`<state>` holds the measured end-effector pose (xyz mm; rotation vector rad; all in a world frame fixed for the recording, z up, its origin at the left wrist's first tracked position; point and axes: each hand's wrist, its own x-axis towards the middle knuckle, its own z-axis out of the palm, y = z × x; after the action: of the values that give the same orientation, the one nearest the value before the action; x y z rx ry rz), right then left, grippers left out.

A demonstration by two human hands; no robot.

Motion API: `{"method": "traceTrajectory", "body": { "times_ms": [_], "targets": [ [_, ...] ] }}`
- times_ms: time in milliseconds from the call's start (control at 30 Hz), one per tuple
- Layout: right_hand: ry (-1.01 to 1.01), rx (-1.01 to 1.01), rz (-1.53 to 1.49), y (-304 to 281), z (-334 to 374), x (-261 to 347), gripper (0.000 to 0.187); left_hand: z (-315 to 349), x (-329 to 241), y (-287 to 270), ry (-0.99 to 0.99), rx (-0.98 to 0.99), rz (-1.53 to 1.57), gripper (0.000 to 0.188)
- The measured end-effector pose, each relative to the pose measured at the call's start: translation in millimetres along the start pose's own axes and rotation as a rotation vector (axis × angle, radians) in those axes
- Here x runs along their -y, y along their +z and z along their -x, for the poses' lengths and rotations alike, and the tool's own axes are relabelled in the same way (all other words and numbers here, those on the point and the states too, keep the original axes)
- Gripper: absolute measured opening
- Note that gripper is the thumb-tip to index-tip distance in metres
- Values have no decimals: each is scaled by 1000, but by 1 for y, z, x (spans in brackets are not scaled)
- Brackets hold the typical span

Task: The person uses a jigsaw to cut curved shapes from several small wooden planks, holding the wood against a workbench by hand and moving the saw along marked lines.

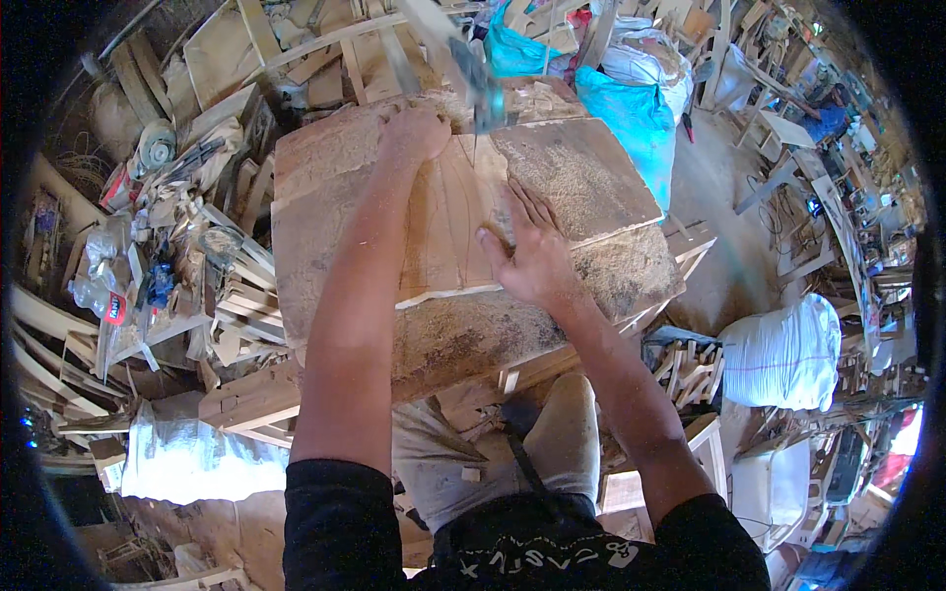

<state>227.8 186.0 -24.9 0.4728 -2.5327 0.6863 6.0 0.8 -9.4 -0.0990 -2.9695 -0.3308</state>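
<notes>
A pale wooden board (443, 222) with curved lines drawn on it lies on a dusty, sawdust-covered work table (335, 197). At its far end stands what looks like a band saw's blade guide (480, 94), with a thin blade running down to the wood. My left hand (416, 136) is closed over the board's far left end, left of the blade, its fingertips partly hidden. Nearer to me, my right hand (534, 251) lies on the board's right side, fingers stretched out and thumb apart. Sawdust covers a flat panel (581, 177) to the right.
Scrap wood (246, 286) and a clear plastic bottle (97, 286) are heaped at the left. An angle grinder (158, 146) lies there too. Behind the table on the right stands a turquoise sack (631, 118). A white sack (783, 353) sits on the floor at right.
</notes>
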Motion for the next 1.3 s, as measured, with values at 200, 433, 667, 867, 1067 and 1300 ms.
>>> {"method": "traceTrajectory", "body": {
  "times_ms": [200, 433, 667, 867, 1067, 1300],
  "targets": [
    [-2, -1, 17, 3, -2, 4, 67, -10, 12, 2, 46, 24, -36, 62],
    [0, -4, 27, 6, -5, 15, 68, -26, 34, 16, 61, 9, -27, 58],
    [56, 38, -1, 3, -1, -5, 77, -17, -3, 7, 75, 86, 109, 64],
    [-138, 251, -98, -34, 16, 27, 89, -16, 55, 7, 84, 1, -9, 61],
    [-110, 277, -86, -51, 29, -8, 90, 58, -28, -38, 118, 89, -6, 69],
    [-153, 262, -50, -40, 25, 2, 84, 58, -12, -18, 40, 65, 58, 72]
  ]
}}
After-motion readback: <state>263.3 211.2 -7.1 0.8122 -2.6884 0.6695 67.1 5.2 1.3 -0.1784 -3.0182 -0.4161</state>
